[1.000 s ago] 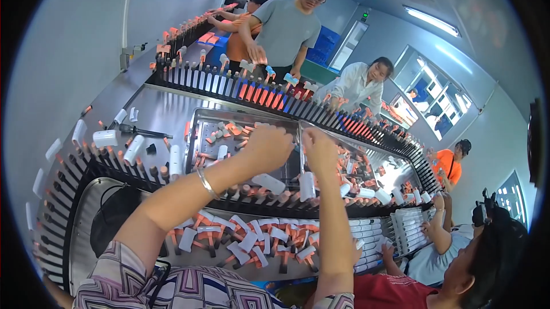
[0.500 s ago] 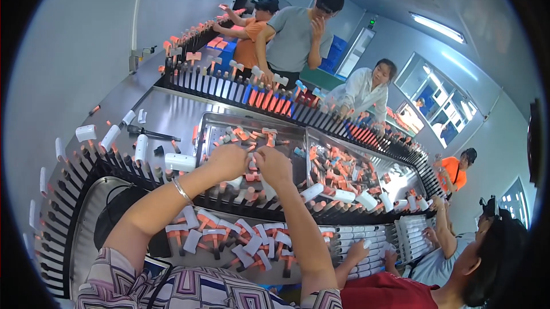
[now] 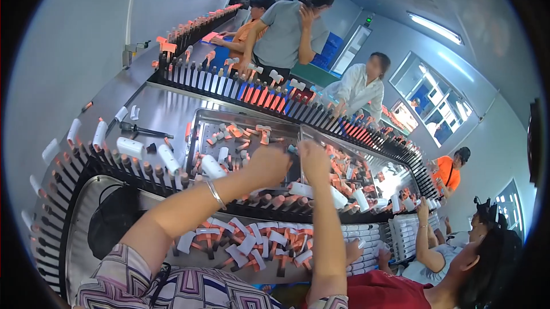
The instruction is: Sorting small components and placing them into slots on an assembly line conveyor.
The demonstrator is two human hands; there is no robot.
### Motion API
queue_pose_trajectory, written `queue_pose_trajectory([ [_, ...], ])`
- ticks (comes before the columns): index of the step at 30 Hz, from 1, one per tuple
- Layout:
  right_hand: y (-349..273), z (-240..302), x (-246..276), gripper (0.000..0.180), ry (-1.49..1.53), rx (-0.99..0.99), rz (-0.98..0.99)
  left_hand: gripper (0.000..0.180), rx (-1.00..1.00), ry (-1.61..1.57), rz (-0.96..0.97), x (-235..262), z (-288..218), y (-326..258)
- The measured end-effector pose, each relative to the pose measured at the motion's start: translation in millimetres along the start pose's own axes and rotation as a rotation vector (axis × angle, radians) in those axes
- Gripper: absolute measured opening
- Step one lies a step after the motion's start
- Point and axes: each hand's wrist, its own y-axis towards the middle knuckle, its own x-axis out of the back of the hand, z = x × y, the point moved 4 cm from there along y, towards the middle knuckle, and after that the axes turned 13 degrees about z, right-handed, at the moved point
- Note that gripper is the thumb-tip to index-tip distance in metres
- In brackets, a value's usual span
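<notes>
My left hand (image 3: 269,166) is over the metal tray (image 3: 195,131), its fingers curled and slightly blurred. Close to its right, my right hand (image 3: 315,160) is closed near the divider between two trays. Whatever either hand holds is hidden by the fingers. A small teal piece (image 3: 293,148) shows beside the right fingertips. Loose orange and white pieces (image 3: 263,133) lie in the tray. Below my hands runs a row of upright black holders, some bearing long white sleeves (image 3: 212,167). One white sleeve (image 3: 301,189) lies just under my right hand.
More orange and white pieces (image 3: 246,243) are heaped nearest me. A dark rod-shaped tool (image 3: 145,130) lies on the metal tabletop (image 3: 166,100). Holders loop round the far side. A person in red (image 3: 384,292) sits close on my right; a person in grey (image 3: 281,34) stands opposite.
Both my hands, earlier close together around a small piece, have moved right and a little apart. The view has shifted slightly. The person in grey has turned the head to the side.
</notes>
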Motion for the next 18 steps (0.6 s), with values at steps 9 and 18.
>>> queue_pose_trajectory([
  [9, 0, 57, -42, 0.026, 0.125, 0.042, 0.275, 0.037, 0.240, -0.046, 0.215, -12, 50, -40],
  [18, -7, 65, 36, 0.021, 0.191, 0.250, -0.023, 0.023, 0.059, 0.144, -0.156, 54, 35, -48],
])
